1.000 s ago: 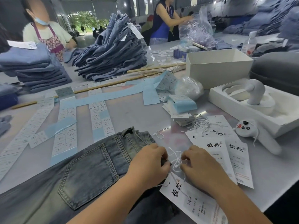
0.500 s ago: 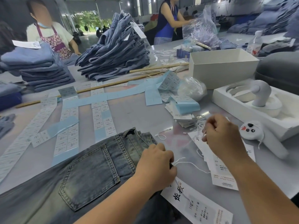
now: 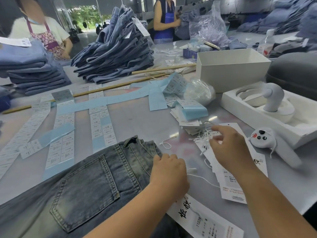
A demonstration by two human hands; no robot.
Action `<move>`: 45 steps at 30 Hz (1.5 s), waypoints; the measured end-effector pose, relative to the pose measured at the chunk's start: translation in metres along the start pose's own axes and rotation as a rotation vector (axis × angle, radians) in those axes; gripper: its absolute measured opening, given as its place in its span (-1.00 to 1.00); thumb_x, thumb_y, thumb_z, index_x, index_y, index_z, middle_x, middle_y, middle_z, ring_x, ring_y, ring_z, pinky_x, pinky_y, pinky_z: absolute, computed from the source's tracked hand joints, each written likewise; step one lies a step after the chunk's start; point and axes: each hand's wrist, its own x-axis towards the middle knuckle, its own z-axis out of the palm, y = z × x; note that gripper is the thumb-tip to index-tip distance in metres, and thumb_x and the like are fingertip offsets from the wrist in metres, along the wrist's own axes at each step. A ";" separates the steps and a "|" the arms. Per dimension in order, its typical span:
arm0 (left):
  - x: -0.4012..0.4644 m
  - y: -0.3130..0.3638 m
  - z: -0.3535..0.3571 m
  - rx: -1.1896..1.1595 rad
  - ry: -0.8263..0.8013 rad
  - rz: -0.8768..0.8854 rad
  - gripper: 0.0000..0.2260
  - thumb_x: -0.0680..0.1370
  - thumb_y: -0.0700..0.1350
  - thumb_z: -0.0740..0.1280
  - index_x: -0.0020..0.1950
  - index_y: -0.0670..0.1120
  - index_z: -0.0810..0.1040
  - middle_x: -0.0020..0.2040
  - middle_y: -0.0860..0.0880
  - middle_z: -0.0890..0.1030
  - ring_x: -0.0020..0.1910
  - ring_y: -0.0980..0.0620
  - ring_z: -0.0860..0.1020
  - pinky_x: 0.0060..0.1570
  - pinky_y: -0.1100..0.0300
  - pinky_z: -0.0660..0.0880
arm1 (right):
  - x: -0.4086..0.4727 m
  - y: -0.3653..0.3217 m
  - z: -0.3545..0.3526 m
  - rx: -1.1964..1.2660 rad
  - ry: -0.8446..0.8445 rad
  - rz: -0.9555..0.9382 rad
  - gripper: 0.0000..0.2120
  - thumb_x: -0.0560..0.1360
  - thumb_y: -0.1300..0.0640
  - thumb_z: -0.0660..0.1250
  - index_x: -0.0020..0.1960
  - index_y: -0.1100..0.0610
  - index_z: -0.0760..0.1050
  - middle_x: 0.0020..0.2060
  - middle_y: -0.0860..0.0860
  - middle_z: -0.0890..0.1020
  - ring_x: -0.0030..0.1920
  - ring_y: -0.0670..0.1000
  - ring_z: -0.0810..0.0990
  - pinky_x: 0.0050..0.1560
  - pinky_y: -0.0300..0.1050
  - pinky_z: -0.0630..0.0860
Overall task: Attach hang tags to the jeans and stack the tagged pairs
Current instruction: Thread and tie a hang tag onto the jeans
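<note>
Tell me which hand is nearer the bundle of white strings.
Right. The right hand reaches over the strings, fingers at them. The left hand rests on the jeans, nearer the person.

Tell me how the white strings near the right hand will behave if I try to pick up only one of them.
The white strings lie in a tangled bunch beside the right hand, so lifting one will probably drag others along. They look thin and limp, so a strand should droop from the fingers. They seem very light and could shift or slide on the smooth table.
</note>
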 end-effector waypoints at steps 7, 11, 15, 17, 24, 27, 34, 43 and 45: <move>0.009 -0.008 0.005 0.023 -0.027 -0.017 -0.70 0.63 0.10 0.15 0.23 -0.07 0.45 0.17 -0.08 0.48 0.22 -0.13 0.40 0.23 -0.08 0.24 | -0.045 0.002 0.017 -0.217 -0.532 -0.167 -0.75 0.45 -0.06 0.40 0.12 -0.07 0.58 0.03 -0.14 0.44 0.13 -0.08 0.38 0.20 -0.15 0.38; 0.009 -0.005 0.002 0.053 -0.047 0.015 -0.78 0.63 0.00 0.18 0.18 -0.05 0.50 0.12 -0.07 0.52 0.19 -0.13 0.42 0.21 -0.10 0.24 | -0.053 -0.003 0.026 -0.285 -0.461 -0.233 -0.92 0.53 0.08 0.29 -0.07 0.02 0.57 -0.04 -0.09 0.48 0.06 -0.01 0.39 0.12 -0.09 0.36; 0.006 -0.009 -0.004 -0.278 0.057 -0.055 -0.81 0.66 0.00 0.13 0.10 -0.02 0.50 0.06 -0.01 0.56 0.10 -0.08 0.49 0.17 -0.02 0.30 | -0.050 -0.002 0.022 -0.175 -0.320 -0.240 -0.89 0.56 0.14 0.29 -0.14 0.02 0.46 -0.16 -0.10 0.51 -0.05 -0.03 0.43 0.01 -0.12 0.38; 0.003 -0.012 -0.008 -0.528 0.094 -0.099 -0.84 0.67 0.00 0.14 0.02 -0.01 0.47 -0.03 0.01 0.59 0.01 -0.06 0.53 0.13 -0.02 0.37 | -0.049 -0.002 0.016 -0.045 -0.255 -0.200 -0.87 0.56 0.15 0.31 -0.16 0.02 0.45 -0.25 -0.12 0.54 -0.16 -0.06 0.49 -0.10 -0.11 0.45; 0.001 -0.018 -0.013 -0.925 0.239 -0.075 -0.87 0.65 -0.08 0.22 -0.10 0.04 0.43 -0.28 0.07 0.59 -0.42 0.22 0.44 -0.41 0.36 0.32 | -0.054 -0.001 0.014 -0.042 -0.306 -0.173 -0.83 0.51 0.06 0.37 0.08 -0.09 0.50 -0.09 -0.20 0.54 -0.02 -0.21 0.49 -0.07 -0.28 0.42; 0.006 -0.022 -0.016 -1.150 0.274 -0.113 -0.90 0.63 -0.15 0.26 -0.05 0.04 0.45 -0.36 0.09 0.60 -0.46 0.17 0.40 -0.42 0.35 0.36 | -0.058 0.002 0.022 -0.241 -0.392 -0.205 -0.75 0.52 -0.03 0.33 0.18 -0.04 0.53 0.05 -0.14 0.48 0.14 -0.08 0.38 0.13 -0.18 0.37; 0.014 -0.019 -0.034 -1.453 0.195 -0.073 -0.88 0.60 -0.29 0.31 -0.02 -0.08 0.53 -0.32 0.04 0.67 -0.36 0.10 0.54 -0.26 0.25 0.54 | -0.059 -0.002 0.026 -0.220 -0.338 -0.214 -0.79 0.51 -0.02 0.35 0.13 -0.04 0.57 0.02 -0.14 0.50 0.12 -0.07 0.40 0.12 -0.18 0.34; 0.030 -0.011 -0.044 -1.397 0.087 -0.018 -0.82 0.56 -0.38 0.31 -0.05 -0.10 0.53 -0.24 -0.01 0.67 -0.34 0.07 0.58 -0.21 0.17 0.61 | -0.040 0.000 0.031 -0.622 -0.415 -0.164 -0.91 0.56 0.14 0.18 -0.12 0.02 0.32 -0.02 0.01 0.52 0.08 0.11 0.49 -0.02 0.00 0.32; 0.036 -0.006 -0.048 -1.446 0.052 -0.022 -0.78 0.54 -0.44 0.28 -0.08 -0.12 0.53 -0.21 -0.07 0.65 -0.32 0.05 0.60 -0.23 0.18 0.63 | -0.031 0.004 0.031 -0.667 -0.383 -0.159 -0.95 0.56 0.16 0.18 -0.05 0.04 0.40 -0.01 0.00 0.52 0.07 0.10 0.49 0.00 0.00 0.33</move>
